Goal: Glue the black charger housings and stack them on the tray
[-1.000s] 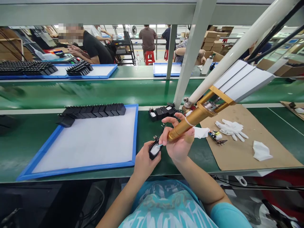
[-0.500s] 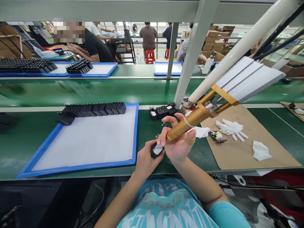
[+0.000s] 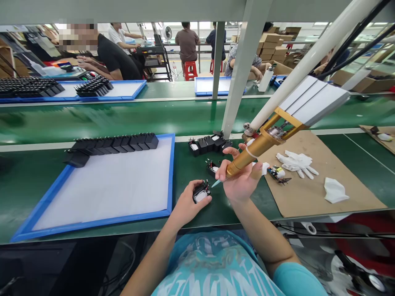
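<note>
My left hand (image 3: pixel 187 204) grips a small black power adapter case (image 3: pixel 201 194) above the green bench. Its open side faces up, showing white and red parts inside. In my right hand (image 3: pixel 240 188) is a gold glue dispensing gun (image 3: pixel 249 156), held at a slant with the fingers wrapped about its lower end. The gun's pale teal nozzle (image 3: pixel 216 183) points down left, just apart from the case's right edge. Another open adapter case (image 3: pixel 212 167) lies behind the nozzle. Farther back stands a short row of similar open cases (image 3: pixel 207 144).
A blue-rimmed tray (image 3: pixel 170 181) on the left carries a row of black adapters (image 3: pixel 123 143). Cardboard (image 3: pixel 296 201) on the right bears white gloves (image 3: pixel 296 163), a circuit board (image 3: pixel 277 173) and white cloth (image 3: pixel 335 190). A slanted metal post (image 3: pixel 237 74) rises behind. Co-workers sit beyond.
My right hand has drawn the gun up and right, away from the case, so the nozzle now shows. My left hand still holds the case. The view has shifted slightly.
</note>
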`<state>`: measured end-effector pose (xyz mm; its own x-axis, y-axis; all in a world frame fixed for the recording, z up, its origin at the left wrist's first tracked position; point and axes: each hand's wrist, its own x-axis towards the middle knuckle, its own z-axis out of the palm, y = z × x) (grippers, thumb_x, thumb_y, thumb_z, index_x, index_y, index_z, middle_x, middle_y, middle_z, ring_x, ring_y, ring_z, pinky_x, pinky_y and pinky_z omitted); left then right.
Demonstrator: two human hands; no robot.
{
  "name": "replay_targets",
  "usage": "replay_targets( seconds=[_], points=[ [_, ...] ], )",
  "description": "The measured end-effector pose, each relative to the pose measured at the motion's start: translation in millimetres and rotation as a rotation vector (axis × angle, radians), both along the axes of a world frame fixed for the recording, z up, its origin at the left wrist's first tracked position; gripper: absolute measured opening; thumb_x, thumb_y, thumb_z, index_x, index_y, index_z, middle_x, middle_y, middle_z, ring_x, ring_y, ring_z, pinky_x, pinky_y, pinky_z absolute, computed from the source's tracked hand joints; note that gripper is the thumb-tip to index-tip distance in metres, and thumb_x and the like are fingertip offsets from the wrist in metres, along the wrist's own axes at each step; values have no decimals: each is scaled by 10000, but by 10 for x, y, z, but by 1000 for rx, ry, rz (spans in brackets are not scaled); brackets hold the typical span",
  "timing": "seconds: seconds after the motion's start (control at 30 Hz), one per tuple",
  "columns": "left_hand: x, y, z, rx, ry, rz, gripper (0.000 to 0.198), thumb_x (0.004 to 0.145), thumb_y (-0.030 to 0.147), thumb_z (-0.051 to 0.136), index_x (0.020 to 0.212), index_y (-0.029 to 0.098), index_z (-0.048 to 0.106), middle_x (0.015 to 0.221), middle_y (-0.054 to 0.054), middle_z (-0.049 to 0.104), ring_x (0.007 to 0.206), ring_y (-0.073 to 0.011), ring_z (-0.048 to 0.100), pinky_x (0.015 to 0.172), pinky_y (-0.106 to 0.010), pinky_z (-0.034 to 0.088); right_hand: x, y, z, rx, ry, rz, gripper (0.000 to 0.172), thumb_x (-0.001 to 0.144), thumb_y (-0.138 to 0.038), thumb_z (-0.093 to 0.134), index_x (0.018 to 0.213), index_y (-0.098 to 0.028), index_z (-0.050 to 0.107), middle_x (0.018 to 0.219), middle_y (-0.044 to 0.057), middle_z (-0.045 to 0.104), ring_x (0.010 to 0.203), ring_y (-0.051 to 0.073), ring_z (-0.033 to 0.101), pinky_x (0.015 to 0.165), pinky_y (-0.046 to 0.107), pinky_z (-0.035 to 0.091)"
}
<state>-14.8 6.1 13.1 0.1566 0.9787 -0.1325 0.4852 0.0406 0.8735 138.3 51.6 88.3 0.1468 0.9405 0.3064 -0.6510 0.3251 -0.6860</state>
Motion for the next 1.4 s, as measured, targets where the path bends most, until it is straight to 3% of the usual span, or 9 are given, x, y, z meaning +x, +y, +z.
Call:
replay_targets(
  seconds=[0.2, 0.33, 0.43, 0.53, 0.6, 0.83, 1.13, 1.3, 1.4],
  points=[
    [152, 146, -45, 61, -203, -8, 242, 884, 289, 509, 1116, 234, 547, 1120, -35, 699, 1074, -187, 643, 944, -341, 488, 52, 29, -38, 65, 33, 23, 351, 891, -573, 387, 1070, -290, 493, 989, -2, 629, 422, 76, 556, 401, 275, 500],
    [176, 121, -61, 242, -39, 74, 217, 822, 139, 479, 995, 215, 586, 961, -26, 692, 892, -170, 644, 847, -321, 499, 71, 34, -53, 83, 31, 31, 358, 893, -566, 398, 1090, -281, 490, 987, 3, 633, 423, 79, 561, 390, 278, 501],
    [129, 61, 4, 364, 177, -32, 355, 829, 128, 479, 1158, 214, 583, 1062, -59, 651, 989, -202, 579, 898, -357, 469, 86, 39, -62, 84, 23, 30, 367, 893, -571, 398, 1107, -284, 479, 988, 0, 630, 423, 77, 557, 392, 281, 506],
    [89, 5, 62, 425, 296, -141, 485, 918, 201, 449, 1401, 220, 412, 1194, -80, 627, 1091, -228, 523, 957, -403, 440, 103, 44, -68, 66, 0, 17, 376, 879, -592, 410, 1101, -294, 470, 980, -9, 628, 419, 70, 544, 397, 278, 509],
    [87, -16, 58, 455, 330, -134, 478, 959, 246, 419, 1434, 206, 377, 1152, -84, 650, 1055, -221, 544, 926, -392, 464, 112, 46, -71, 58, -8, 16, 382, 870, -602, 421, 1095, -297, 468, 980, -11, 628, 419, 68, 542, 401, 276, 510],
    [222, -19, -117, 599, 246, 41, 233, 916, 238, 544, 1134, 213, 622, 1105, -50, 697, 1024, -184, 632, 912, -323, 508, 134, 42, -91, 71, 21, 52, 367, 875, -570, 447, 1101, -282, 482, 991, -8, 621, 438, 77, 567, 410, 281, 515],
    [275, -33, -166, 491, 82, 200, 167, 886, 264, 584, 1028, 206, 651, 1071, -53, 728, 998, -193, 687, 888, -328, 545, 177, 61, -130, 92, 38, 61, 341, 893, -540, 441, 1103, -274, 481, 998, -1, 611, 454, 79, 579, 430, 289, 533],
    [283, -36, -171, 537, 98, 151, 117, 894, 251, 579, 976, 211, 652, 1109, -52, 715, 1023, -185, 674, 910, -314, 527, 205, 67, -128, 100, 52, 74, 331, 891, -531, 449, 1094, -271, 487, 1002, 4, 612, 456, 83, 581, 433, 302, 544],
    [252, -53, -179, 571, 247, 89, 174, 920, 255, 537, 1056, 219, 639, 1097, -53, 709, 1010, -187, 666, 889, -307, 523, 225, 61, -117, 74, 42, 70, 355, 875, -553, 462, 1091, -272, 488, 993, 5, 613, 447, 82, 573, 417, 297, 536]
  ],
)
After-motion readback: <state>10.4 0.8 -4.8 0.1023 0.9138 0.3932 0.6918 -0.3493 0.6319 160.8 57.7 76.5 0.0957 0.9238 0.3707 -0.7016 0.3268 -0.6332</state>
